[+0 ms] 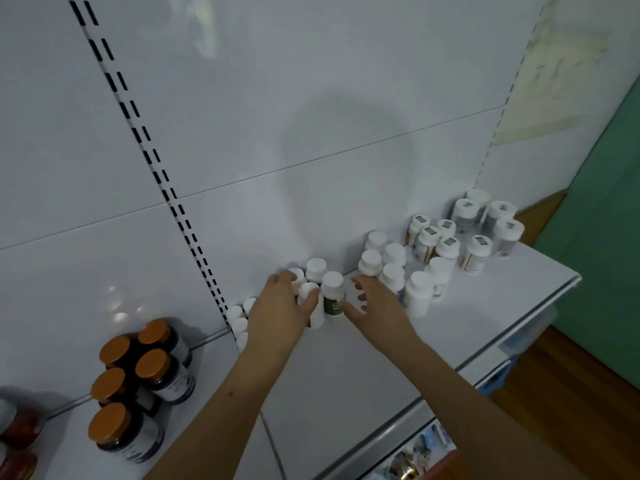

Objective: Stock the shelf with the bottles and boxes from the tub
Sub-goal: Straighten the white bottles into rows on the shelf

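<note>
Shop or pharmacy, white slotted shelving unit point(363, 368), grouped rows of white-capped bottles point(440, 247), orange-capped jars point(138, 379)

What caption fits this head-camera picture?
Left hand grips a white bottle on the shelf; right hand open beside.

Green wall point(602, 271) and brown wooden floor point(568, 386) at right.

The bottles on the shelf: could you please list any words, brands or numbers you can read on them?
None can be read.
Green-label bottle: pale marks, too blurred.
Bottles with square stickers on their caps: stickers and side labels too small.
Orange-capped jars: purple labels blurred.
White bottle held by the left hand: no print visible.
</note>
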{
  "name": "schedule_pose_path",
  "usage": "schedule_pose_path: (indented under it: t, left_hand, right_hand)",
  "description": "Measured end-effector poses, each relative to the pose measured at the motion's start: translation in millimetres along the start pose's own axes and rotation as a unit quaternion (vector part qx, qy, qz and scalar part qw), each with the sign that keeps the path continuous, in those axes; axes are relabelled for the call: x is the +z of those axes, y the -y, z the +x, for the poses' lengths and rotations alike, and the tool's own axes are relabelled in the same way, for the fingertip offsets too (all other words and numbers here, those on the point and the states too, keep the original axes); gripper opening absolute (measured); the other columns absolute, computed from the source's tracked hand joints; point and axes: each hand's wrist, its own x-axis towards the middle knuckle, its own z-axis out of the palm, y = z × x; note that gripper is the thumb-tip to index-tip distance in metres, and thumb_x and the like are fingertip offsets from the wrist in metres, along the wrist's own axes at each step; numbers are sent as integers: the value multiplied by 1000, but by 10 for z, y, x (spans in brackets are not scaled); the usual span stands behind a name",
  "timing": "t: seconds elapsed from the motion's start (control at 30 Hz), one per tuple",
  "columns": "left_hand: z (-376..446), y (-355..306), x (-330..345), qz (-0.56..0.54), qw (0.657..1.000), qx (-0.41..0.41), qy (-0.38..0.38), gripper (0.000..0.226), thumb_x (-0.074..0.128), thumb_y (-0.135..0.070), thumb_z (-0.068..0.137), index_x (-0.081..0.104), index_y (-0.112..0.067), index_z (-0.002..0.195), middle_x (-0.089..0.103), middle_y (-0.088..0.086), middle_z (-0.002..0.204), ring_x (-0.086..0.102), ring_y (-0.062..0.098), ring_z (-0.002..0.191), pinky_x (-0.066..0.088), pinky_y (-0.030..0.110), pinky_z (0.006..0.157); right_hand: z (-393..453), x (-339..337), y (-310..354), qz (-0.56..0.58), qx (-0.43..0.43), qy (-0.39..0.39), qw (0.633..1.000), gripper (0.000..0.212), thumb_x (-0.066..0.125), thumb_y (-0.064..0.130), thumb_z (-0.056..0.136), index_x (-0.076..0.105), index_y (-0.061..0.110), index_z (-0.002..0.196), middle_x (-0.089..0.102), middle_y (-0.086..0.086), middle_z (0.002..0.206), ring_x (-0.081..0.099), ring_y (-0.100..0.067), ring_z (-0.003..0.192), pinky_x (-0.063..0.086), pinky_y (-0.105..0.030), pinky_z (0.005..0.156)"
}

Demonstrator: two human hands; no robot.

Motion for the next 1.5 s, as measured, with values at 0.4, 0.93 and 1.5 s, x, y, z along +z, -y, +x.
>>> schedule_pose_path:
  t: [0.4,0.93,1.5]
  left_hand:
    - [176,-672,337,-101,989,103,21,27,64,-30,91,60,-17,115,60,-1,108,62,14,89,53,33,82]
    - [1004,-1124,794,118,979,-15,168,47,69,-38,86,58,-23,129,66,-4,116,61,14,96,46,23,84]
    - [1098,-1228,839,158,978,-74,112,43,74,-26,82,64,-14,122,65,4,117,63,19,97,51,30,86]
  right_hand:
    - [-105,-1050,-352,-56,-3,-114,992,33,65,22,92,60,17,124,61,3,114,57,-7,95,49,-23,86]
    - [1560,-1146,-902,-130,-142,255,947,16,67,26,83,51,25,88,59,4,90,59,-18,85,40,-28,66]
    - [1567,-1062,-1058,-102,-171,242,950,29,64,30,82,55,19,107,60,-4,107,60,-21,87,41,-29,64]
